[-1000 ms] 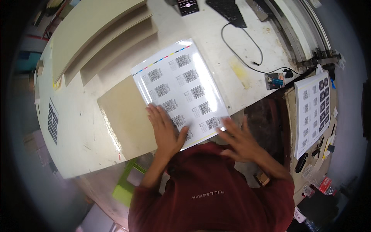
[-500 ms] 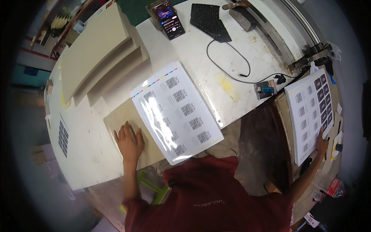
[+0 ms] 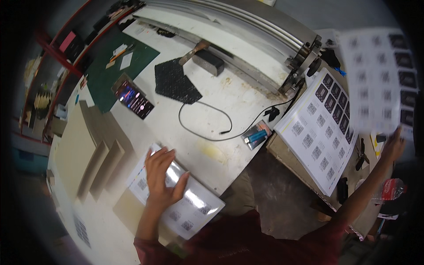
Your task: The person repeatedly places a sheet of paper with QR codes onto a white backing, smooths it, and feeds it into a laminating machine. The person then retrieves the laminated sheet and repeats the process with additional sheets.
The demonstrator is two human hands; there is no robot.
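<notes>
Left grip (image 3: 160, 182) spread on glossy sheet (image 3: 194, 197), right grip (image 3: 394, 145) pinching raised sheet (image 3: 371, 81), codes (image 3: 363, 93) blurred

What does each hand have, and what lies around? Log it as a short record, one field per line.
Left hand: left hand spread over the glossy printed sheet
Right hand: right hand gripping the lower edge of a raised printed sheet, blurred
Right side: stack of printed sheets, codes and dark labels on top
Left side: tan boards
Table beyond: phone, lit screen; black textured piece; cable
</notes>
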